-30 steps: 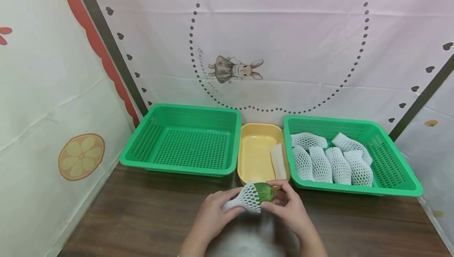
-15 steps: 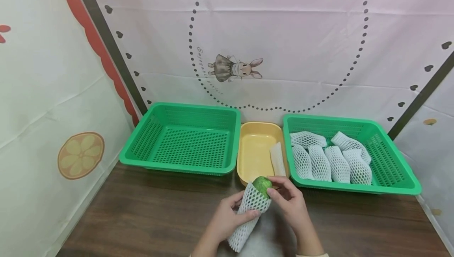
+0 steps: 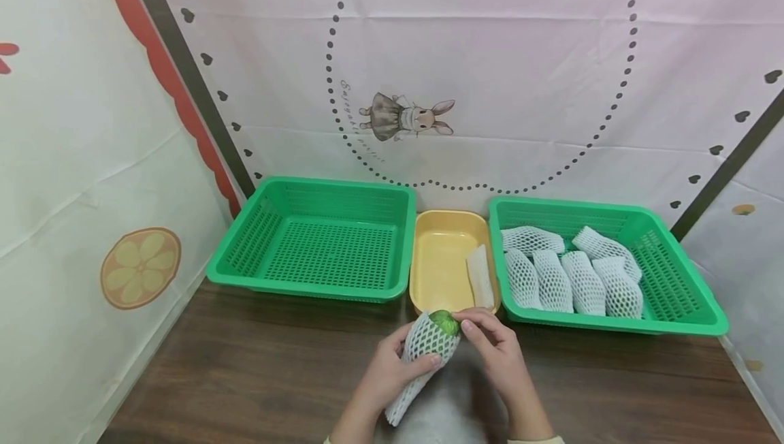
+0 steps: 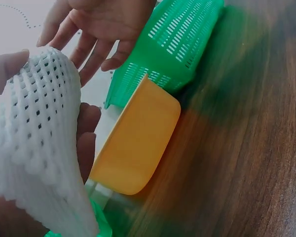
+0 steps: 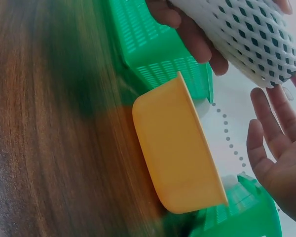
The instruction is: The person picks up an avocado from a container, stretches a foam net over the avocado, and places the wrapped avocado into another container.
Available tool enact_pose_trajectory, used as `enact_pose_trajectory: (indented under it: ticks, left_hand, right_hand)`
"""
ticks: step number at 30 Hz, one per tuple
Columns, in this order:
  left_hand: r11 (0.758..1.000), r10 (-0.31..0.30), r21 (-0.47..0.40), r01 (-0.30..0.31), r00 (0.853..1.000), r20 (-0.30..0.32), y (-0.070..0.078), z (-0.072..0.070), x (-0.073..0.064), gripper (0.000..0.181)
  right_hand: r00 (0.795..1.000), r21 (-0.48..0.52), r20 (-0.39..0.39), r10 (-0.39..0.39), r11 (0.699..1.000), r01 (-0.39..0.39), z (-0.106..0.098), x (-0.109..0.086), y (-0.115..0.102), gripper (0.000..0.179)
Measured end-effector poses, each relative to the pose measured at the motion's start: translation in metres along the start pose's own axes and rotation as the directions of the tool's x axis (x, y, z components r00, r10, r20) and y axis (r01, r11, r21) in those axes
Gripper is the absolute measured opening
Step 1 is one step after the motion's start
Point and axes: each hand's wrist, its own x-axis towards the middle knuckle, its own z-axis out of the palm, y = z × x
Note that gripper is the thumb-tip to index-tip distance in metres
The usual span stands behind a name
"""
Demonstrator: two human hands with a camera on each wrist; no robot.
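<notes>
In the head view, a white foam net sleeve covers most of a green, rounded fruit or vegetable, whose mottled tip shows at the upper end. My left hand grips the sleeve round its middle, thumb across the front. The sleeve's lower end hangs narrow below that hand. My right hand pinches at the sleeve's upper rim with thumb and index finger, right beside the green tip. In the right wrist view its other fingers are loosely extended under the netted end.
Behind the hands stands a yellow tray with a flat white foam sleeve inside. A green basket is on its left; another green basket on its right holds several netted pieces. All stand on a brown wooden table.
The sleeve and green piece have turned from lying sideways to steeply tilted, the tip upward. Less green shows above the net rim now. The left hand has moved from the narrow end up to the middle.
</notes>
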Motion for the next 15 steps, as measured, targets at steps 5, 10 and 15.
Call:
enact_pose_trajectory:
  ticks: [5,10,15]
  left_hand:
    - [0.995,0.028,0.097,-0.026,0.999,-0.019,0.0014,0.0,0.0002,0.063]
    - [0.97,0.044,0.241,-0.028,0.997,-0.063,0.0047,-0.001,0.0027,0.071]
    - [0.906,0.063,0.422,-0.032,0.996,-0.06,0.0098,0.0003,0.0043,0.075]
  right_hand:
    - [0.999,-0.018,0.037,0.019,1.0,-0.018,-0.0013,0.0006,-0.0003,0.016]
    - [0.997,-0.029,0.068,0.042,0.999,-0.041,-0.0009,-0.0005,-0.0006,0.015]
    - [0.995,-0.1,0.103,0.007,0.995,0.003,0.0033,-0.0015,-0.0001,0.019]
